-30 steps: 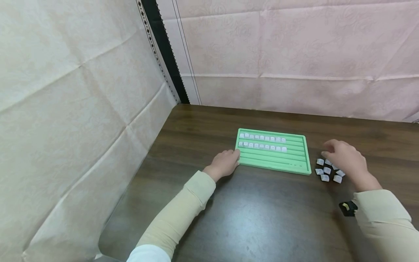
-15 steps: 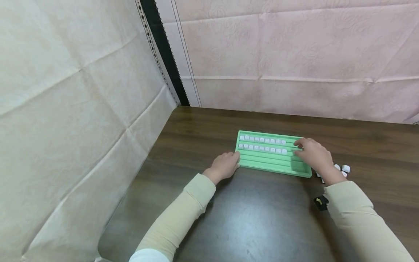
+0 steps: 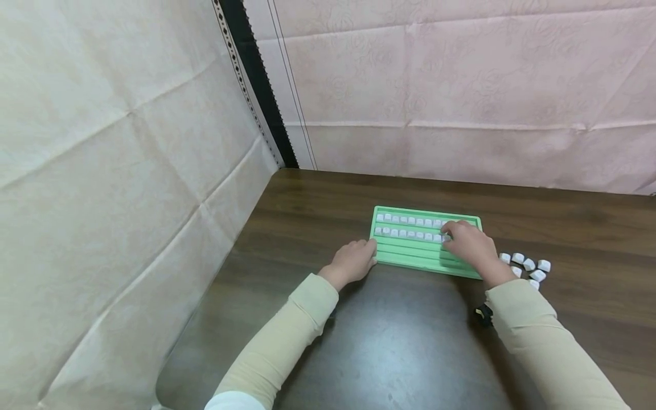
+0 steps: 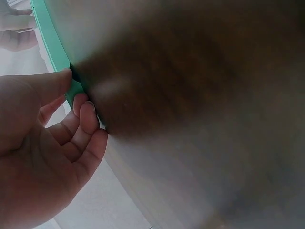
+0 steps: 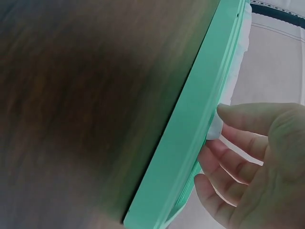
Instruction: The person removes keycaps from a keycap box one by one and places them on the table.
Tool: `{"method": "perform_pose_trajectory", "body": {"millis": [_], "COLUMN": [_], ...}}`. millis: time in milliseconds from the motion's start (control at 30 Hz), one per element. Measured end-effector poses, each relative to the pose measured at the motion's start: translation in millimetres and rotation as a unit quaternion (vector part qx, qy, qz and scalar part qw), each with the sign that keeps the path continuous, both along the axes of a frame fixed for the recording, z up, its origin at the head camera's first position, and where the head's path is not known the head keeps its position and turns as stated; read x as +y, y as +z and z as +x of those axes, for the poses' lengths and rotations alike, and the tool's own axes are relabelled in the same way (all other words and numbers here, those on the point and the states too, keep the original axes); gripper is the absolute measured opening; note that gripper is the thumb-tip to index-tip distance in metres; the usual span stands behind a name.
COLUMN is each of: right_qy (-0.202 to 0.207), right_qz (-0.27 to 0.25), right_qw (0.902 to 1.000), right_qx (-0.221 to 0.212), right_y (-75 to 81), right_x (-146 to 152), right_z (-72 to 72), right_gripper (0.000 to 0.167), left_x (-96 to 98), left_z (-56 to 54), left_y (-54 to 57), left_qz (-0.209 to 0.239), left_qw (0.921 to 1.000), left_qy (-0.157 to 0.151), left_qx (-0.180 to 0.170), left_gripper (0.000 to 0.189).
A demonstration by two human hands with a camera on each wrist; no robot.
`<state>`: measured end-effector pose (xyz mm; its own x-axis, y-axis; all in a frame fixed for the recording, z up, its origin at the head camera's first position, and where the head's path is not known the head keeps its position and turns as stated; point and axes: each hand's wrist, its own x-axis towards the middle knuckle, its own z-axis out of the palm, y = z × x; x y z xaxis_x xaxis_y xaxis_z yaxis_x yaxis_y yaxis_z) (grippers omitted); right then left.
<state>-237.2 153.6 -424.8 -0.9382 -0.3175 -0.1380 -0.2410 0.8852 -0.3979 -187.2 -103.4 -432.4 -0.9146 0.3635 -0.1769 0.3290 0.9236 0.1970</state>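
Note:
A green ridged tray lies on the table, with two rows of small white keycap-like pieces along its upper grooves. My left hand grips the tray's near left corner; in the left wrist view the thumb is on its side and the fingers curl at the corner. Over the tray's right part, my right hand pinches a white piece between thumb and fingers, at the right end of the rows. The hand partly covers that end, so which row the piece meets is hard to tell.
Several loose white pieces lie on the brown table to the right of the tray, some partly behind the right wrist. Pale cloth hangs behind the table, and more hangs at its left side.
My right hand has moved left from the loose pieces across the tray to the right end of the rows, with a white piece. My left hand stays at the tray's corner.

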Motion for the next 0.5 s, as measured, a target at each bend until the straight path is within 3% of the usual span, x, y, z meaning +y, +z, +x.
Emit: {"method": "perform_pose_trajectory", "body": {"millis": [500], "right_qy": [-0.008], "right_qz": [-0.013], "right_qw": [0.9994], "right_qx": [0.03], "right_y": [-7.9], "right_x": [-1.4], "right_z": [0.4], "right_gripper": [0.029], "left_x": [-0.2], "left_z": [-0.2], "left_y": [-0.3], "left_qz": [0.001], "left_qw": [1.0], "left_qy": [-0.001], "left_qx": [-0.002], "left_gripper": [0.014]}}
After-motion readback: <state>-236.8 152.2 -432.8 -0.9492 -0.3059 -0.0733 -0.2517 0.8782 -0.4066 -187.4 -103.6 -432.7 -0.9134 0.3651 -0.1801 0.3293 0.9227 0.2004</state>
